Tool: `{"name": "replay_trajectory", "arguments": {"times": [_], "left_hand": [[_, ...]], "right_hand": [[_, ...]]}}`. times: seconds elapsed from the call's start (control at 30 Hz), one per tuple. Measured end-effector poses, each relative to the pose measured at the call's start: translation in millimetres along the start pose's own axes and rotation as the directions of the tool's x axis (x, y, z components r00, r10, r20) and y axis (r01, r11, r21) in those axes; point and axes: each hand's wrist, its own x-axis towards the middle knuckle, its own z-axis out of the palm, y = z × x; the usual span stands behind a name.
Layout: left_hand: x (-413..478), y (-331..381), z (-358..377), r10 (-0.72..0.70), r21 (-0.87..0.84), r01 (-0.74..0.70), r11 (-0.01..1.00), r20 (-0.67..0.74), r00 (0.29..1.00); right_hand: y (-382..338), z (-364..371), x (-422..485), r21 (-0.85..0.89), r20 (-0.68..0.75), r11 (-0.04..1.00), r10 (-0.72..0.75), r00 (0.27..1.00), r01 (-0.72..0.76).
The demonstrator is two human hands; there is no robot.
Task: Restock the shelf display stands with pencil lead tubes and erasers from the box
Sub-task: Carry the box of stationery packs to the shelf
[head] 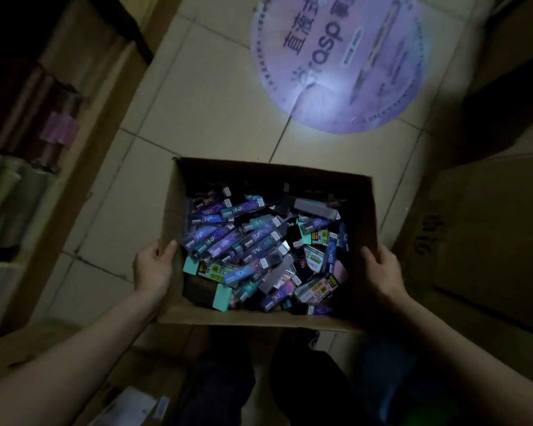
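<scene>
Your left hand (153,269) grips the box (259,318) at its 9 o'clock wall, thumb over the rim. Your right hand (382,272) grips the 3 o'clock wall, thumb inside. Box open-topped, mid-view, above tiled floor (197,87); contact with floor: cannot tell. Contents: mixed heap of pencil lead tubes (216,238) and erasers (222,298). Round purple sticker (339,63) at 1 o'clock

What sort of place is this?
Probably a stationery shop aisle: a pen advert sticker on the tiled floor, a box of packaged lead tubes, and stocked shelves on the left.
</scene>
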Motion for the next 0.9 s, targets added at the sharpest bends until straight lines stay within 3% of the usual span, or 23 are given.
{"name": "replay_trajectory", "arguments": {"times": [0.2,0.47,0.63,0.9], "left_hand": [[-87.5,96.9,-95.0,0.012,-0.019,-0.012,1.000,0.019,1.000],[-144.1,216.1,-187.6,0.097,-0.001,-0.097,0.995,-0.037,0.995],[-136.7,293.6,-214.0,0.162,-0.033,-0.162,0.986,-0.007,0.987],[-114.8,445.6,-216.2,0.153,-0.021,-0.153,0.988,0.007,0.988]], "right_hand": [[-95.3,-86.2,-96.2,-0.035,0.034,0.998,-0.043,0.998,0.044],[-196.2,-158.4,-185.0,-0.030,-0.041,0.983,-0.185,0.982,0.184],[-245.9,-183.3,-196.7,-0.011,-0.094,0.972,-0.235,0.967,0.235],[-360.7,-238.1,-154.0,-0.013,-0.154,0.969,-0.246,0.957,0.247]]}}
